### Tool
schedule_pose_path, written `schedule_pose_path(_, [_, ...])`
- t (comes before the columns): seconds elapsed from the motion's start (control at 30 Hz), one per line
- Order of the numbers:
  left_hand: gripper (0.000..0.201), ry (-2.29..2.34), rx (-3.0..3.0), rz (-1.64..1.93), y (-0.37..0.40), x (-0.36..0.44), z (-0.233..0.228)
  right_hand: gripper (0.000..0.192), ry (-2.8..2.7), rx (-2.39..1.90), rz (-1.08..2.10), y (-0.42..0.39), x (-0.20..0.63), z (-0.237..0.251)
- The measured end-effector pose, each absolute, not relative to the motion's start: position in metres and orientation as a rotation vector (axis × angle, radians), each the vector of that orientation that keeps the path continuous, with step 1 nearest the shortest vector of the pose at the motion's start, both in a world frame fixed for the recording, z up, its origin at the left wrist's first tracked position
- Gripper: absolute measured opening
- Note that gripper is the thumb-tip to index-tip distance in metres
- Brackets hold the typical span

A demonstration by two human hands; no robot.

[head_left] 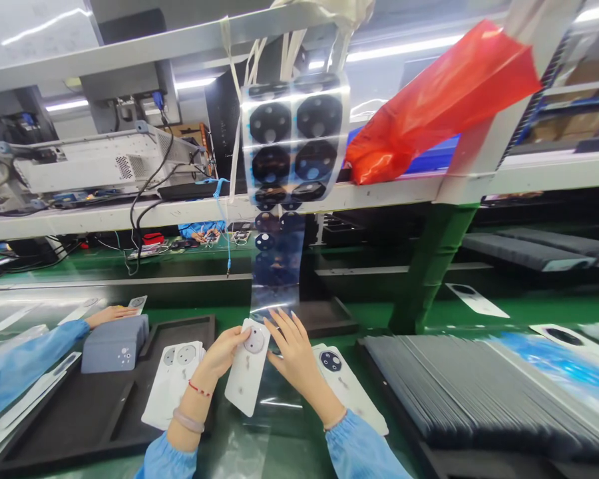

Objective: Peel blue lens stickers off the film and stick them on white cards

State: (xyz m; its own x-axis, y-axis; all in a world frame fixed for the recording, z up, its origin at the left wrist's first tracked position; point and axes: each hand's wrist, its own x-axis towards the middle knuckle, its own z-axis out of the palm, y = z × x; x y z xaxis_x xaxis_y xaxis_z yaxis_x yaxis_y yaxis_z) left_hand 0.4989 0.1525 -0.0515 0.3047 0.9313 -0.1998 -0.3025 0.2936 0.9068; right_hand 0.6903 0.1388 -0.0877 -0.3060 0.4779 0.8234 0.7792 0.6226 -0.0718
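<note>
L hand (221, 354): pinched panel (246, 374) at upper L edge, thumb on top.
R hand (293, 352): fingers were extended, slightly apart, palm down; panel contact unclear.
Panel posn: was btwn hands, tilted.

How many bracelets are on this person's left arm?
2: a red bracelet near the left hand, and a pale bangle nearer the blue sleeve, which may hide more.

Panel (247, 376) below film roll (293, 143)
</note>
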Motion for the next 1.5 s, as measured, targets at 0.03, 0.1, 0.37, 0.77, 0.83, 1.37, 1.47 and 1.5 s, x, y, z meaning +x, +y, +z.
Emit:
schedule_pose_path(0.03, [0.035,0.866,0.879,0.992,0.152,0.498,-0.050,0.052,-1.925,-0.957,-0.459,0.138,0.691,-0.087])
schedule_pose_path(0.1, [0.031,0.850,0.848,1.020,0.151,0.497,-0.046,0.044,-1.878,-0.865,-0.510,0.134,0.691,-0.084])
schedule_pose_path(0.37, [0.014,0.848,0.743,1.036,0.143,0.498,-0.037,0.034,-1.890,-0.688,-0.628,0.118,0.685,-0.072])
schedule_pose_path(0.77, [0.016,0.886,0.671,1.016,0.137,0.504,-0.031,0.031,-1.966,-0.656,-0.229,0.110,0.694,-0.066])
schedule_pose_path(0.83, [0.016,0.906,0.682,1.081,0.140,0.501,-0.033,0.031,-1.952,-0.650,-0.235,0.109,0.692,-0.059])
schedule_pose_path(1.37, [0.036,1.064,0.996,1.492,0.116,0.522,-0.019,0.034,-1.071,-0.952,1.144,0.097,0.703,-0.011])
schedule_pose_path(1.47, [0.036,1.073,1.163,1.402,0.098,0.538,-0.012,0.034,-1.104,-0.950,1.125,0.090,0.700,-0.006])
schedule_pose_path(1.5, [0.037,1.074,1.198,1.374,0.092,0.542,-0.009,0.033,-1.121,-0.954,1.116,0.087,0.699,-0.005])
